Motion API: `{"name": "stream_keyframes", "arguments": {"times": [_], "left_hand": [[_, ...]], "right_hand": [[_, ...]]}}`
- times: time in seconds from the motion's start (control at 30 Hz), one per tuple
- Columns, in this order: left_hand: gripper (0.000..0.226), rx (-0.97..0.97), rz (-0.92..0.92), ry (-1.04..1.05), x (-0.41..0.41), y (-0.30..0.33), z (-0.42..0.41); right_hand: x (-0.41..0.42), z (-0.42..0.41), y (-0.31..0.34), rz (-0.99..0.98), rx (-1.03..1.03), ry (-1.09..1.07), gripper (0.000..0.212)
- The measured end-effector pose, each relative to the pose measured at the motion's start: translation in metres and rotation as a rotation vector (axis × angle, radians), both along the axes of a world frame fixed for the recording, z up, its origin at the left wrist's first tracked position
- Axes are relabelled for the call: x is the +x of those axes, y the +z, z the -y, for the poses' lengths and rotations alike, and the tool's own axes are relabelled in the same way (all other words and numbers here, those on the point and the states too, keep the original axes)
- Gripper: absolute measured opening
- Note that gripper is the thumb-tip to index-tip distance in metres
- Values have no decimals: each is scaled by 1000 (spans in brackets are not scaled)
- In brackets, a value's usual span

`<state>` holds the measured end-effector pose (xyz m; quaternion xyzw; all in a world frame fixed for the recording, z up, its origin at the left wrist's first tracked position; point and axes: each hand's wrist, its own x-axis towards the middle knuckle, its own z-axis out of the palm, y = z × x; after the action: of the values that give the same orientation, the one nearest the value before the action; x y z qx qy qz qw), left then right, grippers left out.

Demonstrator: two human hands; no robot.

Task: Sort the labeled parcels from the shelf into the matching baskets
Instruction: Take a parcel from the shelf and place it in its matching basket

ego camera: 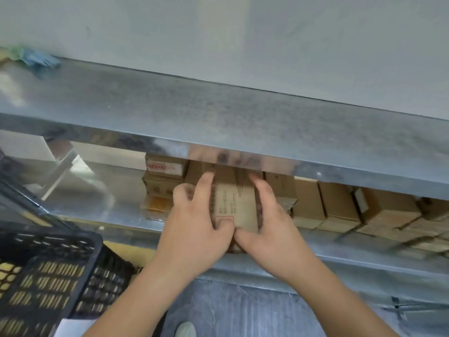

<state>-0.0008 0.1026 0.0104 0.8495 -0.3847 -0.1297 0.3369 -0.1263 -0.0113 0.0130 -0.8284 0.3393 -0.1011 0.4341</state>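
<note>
Two black baskets nearest, low on the left, one stacked partly over the other, blurred; impossible to tell through the lattice whether any parcels lie inside. Close by at the bottom edge, the toe of a pale shoe on grey floor.

Next out, both forearms reaching forward to the lower shelf. Left hand and right hand clamped on one brown labeled parcel from either side: fingers wrapped along its left and right edges, thumbs meeting on the near end. Firm two-handed hold, neither hand free. Parcel resting at the shelf's front lip, label up, print too blurred to read, so no telling which basket matches.

Judged from this: mid-pick, with the parcel gripped but not yet lifted clear, and sorting and dropping left to do for it.

Plenty left beyond. Just left of the hands, a small stack of boxes with a red-printed label on top. Off to the right, a long row of brown boxes packed side by side along the same level. Hard to call the job anywhere near finished with that many waiting.

Farther up, the bare metal top board, a blue-green bundle at its far left end, then the pale wall.
</note>
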Motion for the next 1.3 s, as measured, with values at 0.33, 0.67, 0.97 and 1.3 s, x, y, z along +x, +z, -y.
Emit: {"name": "stream_keyframes", "arguments": {"times": [0.33, 0.67, 0.97, 1.3], "left_hand": [[79, 272, -29, 188, -132, -33, -38], [70, 264, -52, 334, -197, -43, -117], [24, 111, 124, 424, -217, -22, -207], [29, 158, 94, 456, -228, -7, -325]], "right_hand": [[-104, -19, -17, -218, 153, 305, 109], [-151, -79, -26, -279, 293, 420, 80], [-162, -167, -16, -99, -22, 442, 31], [-159, -281, -8, -31, -26, 468, 26]]}}
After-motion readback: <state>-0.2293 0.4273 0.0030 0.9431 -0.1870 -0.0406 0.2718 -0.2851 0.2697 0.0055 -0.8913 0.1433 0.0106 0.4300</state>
